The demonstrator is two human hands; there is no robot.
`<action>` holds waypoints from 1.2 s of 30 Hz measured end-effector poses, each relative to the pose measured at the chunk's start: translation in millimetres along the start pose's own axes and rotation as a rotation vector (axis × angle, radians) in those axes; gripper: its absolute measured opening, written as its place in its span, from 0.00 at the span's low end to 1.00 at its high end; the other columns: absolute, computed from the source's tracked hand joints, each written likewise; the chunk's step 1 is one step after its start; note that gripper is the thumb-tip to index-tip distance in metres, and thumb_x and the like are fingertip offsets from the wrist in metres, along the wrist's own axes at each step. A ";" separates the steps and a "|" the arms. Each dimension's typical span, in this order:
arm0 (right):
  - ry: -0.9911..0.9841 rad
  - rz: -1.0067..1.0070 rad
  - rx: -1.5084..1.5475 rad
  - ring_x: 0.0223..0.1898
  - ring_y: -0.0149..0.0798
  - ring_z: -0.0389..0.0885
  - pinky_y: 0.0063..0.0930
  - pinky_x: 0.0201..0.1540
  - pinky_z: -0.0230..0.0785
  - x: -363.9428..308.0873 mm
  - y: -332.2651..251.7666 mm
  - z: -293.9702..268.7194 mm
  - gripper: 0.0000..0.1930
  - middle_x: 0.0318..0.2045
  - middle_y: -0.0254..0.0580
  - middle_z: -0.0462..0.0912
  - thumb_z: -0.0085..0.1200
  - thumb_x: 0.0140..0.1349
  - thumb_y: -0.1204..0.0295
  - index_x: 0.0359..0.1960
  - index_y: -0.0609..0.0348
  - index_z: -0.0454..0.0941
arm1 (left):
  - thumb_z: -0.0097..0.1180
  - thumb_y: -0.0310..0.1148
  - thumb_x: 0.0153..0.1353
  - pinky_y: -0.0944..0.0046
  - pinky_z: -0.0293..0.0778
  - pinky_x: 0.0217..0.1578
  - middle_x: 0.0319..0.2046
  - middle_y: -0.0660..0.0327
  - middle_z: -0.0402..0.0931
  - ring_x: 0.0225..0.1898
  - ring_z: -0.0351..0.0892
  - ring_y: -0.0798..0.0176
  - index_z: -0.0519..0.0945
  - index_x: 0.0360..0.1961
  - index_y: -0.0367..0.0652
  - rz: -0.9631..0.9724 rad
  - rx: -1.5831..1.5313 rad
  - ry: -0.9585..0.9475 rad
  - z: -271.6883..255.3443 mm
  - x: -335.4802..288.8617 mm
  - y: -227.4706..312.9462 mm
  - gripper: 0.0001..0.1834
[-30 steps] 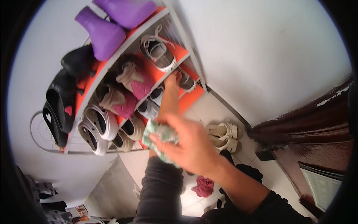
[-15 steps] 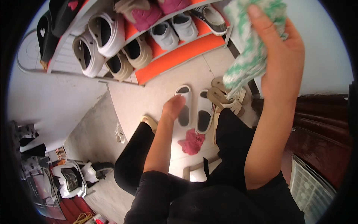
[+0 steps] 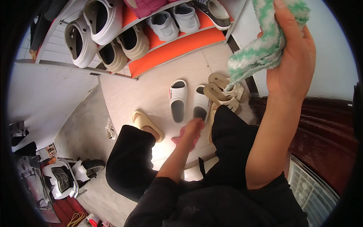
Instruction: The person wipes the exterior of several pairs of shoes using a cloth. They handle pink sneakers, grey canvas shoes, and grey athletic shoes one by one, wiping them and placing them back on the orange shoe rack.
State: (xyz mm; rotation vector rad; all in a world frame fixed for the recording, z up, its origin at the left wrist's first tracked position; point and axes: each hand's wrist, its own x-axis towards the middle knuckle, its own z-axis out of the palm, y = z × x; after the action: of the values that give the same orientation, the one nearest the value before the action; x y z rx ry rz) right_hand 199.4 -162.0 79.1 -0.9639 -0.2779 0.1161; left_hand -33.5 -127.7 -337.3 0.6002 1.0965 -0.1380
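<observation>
My raised right hand [image 3: 293, 64] is closed around a fluffy green-and-white cloth [image 3: 257, 58], which hangs out to the left of the fingers. Down low, my left hand [image 3: 194, 128] is at the heel end of a white slide sandal [image 3: 201, 99] with a dark footbed. Its fingers are too small and blurred to show whether they grip the sandal. The matching white slide [image 3: 178, 99] lies just left on the floor. Beneath my left wrist is a crumpled pink cloth [image 3: 177, 140], partly covered by the arm.
A shoe rack [image 3: 177, 51] with orange shelves holds white clogs [image 3: 80, 45], beige clogs, grey-white shoes and a black sneaker. Beige strapped sandals [image 3: 219, 94] lie right of the slides. A yellow slide [image 3: 147, 125] is on my foot. A white scooter [image 3: 62, 178] stands at lower left.
My left hand has moved from the left white slide to the heel of the right one. My right hand, still holding the green-and-white cloth, has shifted slightly right. The view has shifted a little.
</observation>
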 end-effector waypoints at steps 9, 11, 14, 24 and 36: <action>-0.090 0.064 -0.048 0.28 0.24 0.77 0.19 0.30 0.70 -5.4 28.4 -7.2 0.09 0.28 0.36 0.80 0.57 0.58 0.73 0.37 0.64 0.74 | 0.54 0.37 0.55 0.54 0.73 0.42 0.37 0.44 0.78 0.41 0.78 0.45 0.70 0.46 0.29 0.621 0.949 -0.027 145.9 96.1 30.3 0.23; -0.203 0.181 -0.006 0.23 0.24 0.76 0.21 0.24 0.69 -13.8 34.8 6.4 0.08 0.23 0.36 0.78 0.54 0.58 0.76 0.36 0.65 0.70 | 0.54 0.39 0.54 0.51 0.71 0.44 0.38 0.38 0.76 0.43 0.76 0.39 0.66 0.49 0.26 0.557 1.254 0.069 160.1 109.5 35.3 0.28; -0.223 0.030 -0.128 0.25 0.42 0.79 0.31 0.26 0.68 -17.3 44.8 0.7 0.10 0.25 0.47 0.77 0.54 0.53 0.77 0.36 0.64 0.67 | 0.54 0.39 0.52 0.49 0.71 0.44 0.36 0.36 0.76 0.42 0.76 0.37 0.59 0.54 0.26 0.453 1.397 -0.068 198.5 98.4 31.0 0.34; -0.225 0.174 -0.044 0.24 0.45 0.77 0.34 0.25 0.68 -6.2 32.7 -7.4 0.10 0.24 0.48 0.76 0.55 0.55 0.74 0.36 0.63 0.69 | 0.55 0.32 0.50 0.55 0.71 0.44 0.42 0.42 0.73 0.45 0.74 0.47 0.64 0.53 0.31 0.801 1.240 -0.096 136.4 147.6 12.9 0.29; 0.007 0.118 0.022 0.30 0.21 0.74 0.16 0.33 0.67 10.6 4.3 -22.5 0.11 0.30 0.30 0.79 0.57 0.58 0.69 0.39 0.63 0.76 | 0.41 0.33 0.63 0.54 0.64 0.55 0.53 0.52 0.70 0.53 0.71 0.54 0.67 0.54 0.34 0.538 -0.668 -0.060 32.0 -62.8 128.2 0.20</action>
State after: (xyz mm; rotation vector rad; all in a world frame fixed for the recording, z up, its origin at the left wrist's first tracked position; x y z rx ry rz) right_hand 216.1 -175.1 65.4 -0.9588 -0.2124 0.2232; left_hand 12.9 -48.9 -223.1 0.2629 0.8196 0.6519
